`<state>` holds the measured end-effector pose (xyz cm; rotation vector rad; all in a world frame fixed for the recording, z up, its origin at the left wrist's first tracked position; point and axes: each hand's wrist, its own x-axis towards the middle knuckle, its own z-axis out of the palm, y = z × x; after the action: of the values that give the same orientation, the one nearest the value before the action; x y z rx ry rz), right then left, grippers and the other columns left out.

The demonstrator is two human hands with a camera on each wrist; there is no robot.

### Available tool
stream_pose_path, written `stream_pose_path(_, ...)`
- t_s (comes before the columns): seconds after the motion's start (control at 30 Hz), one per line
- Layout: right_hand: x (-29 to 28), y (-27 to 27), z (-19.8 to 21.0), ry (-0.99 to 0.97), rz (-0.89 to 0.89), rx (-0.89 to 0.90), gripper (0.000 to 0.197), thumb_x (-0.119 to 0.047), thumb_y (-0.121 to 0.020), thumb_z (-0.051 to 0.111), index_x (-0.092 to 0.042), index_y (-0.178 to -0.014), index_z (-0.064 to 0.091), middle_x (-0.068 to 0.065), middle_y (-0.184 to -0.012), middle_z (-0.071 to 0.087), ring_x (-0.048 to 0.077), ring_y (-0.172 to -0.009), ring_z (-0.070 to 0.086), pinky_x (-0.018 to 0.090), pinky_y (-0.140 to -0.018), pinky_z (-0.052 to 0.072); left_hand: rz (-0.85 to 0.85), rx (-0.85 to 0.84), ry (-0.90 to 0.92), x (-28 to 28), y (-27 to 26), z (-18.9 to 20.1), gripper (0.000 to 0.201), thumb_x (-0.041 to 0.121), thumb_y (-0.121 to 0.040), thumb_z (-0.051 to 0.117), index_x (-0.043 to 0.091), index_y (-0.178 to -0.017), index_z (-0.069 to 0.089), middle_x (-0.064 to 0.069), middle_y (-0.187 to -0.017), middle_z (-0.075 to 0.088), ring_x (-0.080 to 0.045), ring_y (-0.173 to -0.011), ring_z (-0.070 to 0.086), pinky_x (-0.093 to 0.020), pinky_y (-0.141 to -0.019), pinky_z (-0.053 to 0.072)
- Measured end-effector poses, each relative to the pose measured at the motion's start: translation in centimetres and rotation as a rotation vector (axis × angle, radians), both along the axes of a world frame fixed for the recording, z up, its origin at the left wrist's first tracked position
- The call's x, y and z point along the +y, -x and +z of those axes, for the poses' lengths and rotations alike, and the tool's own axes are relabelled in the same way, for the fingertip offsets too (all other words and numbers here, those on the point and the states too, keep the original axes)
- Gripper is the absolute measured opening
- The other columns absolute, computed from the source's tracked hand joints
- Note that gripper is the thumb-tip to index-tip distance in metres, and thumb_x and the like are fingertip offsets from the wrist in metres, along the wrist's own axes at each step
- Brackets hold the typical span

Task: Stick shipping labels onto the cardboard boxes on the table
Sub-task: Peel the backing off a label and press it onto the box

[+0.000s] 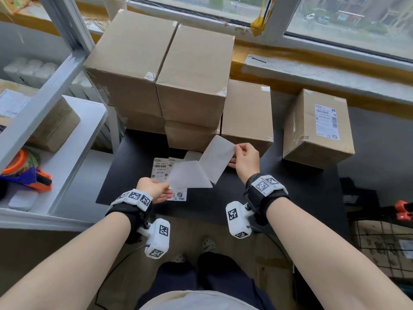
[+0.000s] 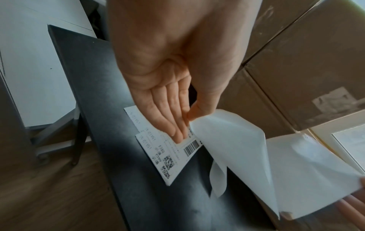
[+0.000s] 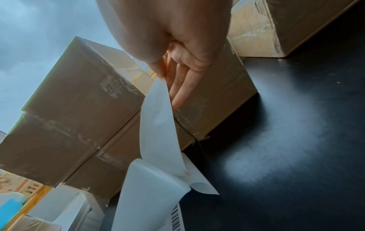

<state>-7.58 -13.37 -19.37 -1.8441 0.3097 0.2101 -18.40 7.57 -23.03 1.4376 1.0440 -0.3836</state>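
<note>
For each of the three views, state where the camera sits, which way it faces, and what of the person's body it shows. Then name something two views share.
Head: on the head, facing forward and down at the black table and cardboard boxes; both forearms, left hand and right hand show.
Left wrist: looks along the left palm at a peeling label sheet.
Right wrist: looks along the right hand's fingers at the stacked boxes.
Shared: both wrist views show that sheet and a printed label on the table.
</note>
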Motion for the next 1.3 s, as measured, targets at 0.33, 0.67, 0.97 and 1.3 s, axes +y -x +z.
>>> stream_pose_path(0.33,-1.3,0.7,0.0,0.072,-0.077,0.012,0.013,-0.021,-0.101,0.036,-0.013,-0.101,0.047,0.014,-0.112,0.058,0.026,-0.089,0.066,0.027,-0.062,0.057,-0.046,-0.015,-0.098,1.3,-1.2,-2.3,0.023,0.002,-0.091,0.049,0.004,-0.068,0.050,-0.013,-0.069,0.060,-0.014,-0.055,0.062,-0.016,-0.051,0.052)
stream_pose_path(0.67,-0.5,2.4,0.9,0.041,-0.044,0.029,0.016,-0.020,-0.100,0.037,-0.012,-0.097,0.050,0.011,-0.102,0.059,0.023,-0.079,0.065,0.028,-0.063,0.058,-0.160,-0.119,-0.068,1.1,-3.8,0.0,0.032,0.000,-0.092,0.049,-0.011,-0.122,0.048,-0.025,-0.098,0.063,-0.028,-0.076,0.062,-0.032,-0.075,0.051)
stream_pose_path(0.97,0.6,2.6,2.5,-0.022,0.018,0.018,0.021,-0.021,-0.100,0.038,-0.010,-0.090,0.053,0.014,-0.091,0.061,0.025,-0.077,0.066,0.038,-0.071,0.059,-0.531,-0.408,-0.398,-2.6,-5.0,5.4,0.024,0.012,-0.083,0.064,0.010,-0.106,0.068,-0.006,-0.092,0.069,-0.019,-0.084,0.065,-0.036,-0.085,0.054)
stream_pose_path(1.3,1.2,3.0,4.8,-0.062,0.124,0.019,0.032,-0.026,-0.098,0.040,-0.012,-0.074,0.057,0.024,-0.101,0.066,0.035,-0.097,0.066,0.040,-0.076,0.059,-0.745,-0.576,-0.566,-6.6,-5.4,9.4,0.037,0.023,-0.077,0.072,0.022,-0.113,0.065,0.003,-0.112,0.067,-0.011,-0.095,0.060,-0.022,-0.086,0.046)
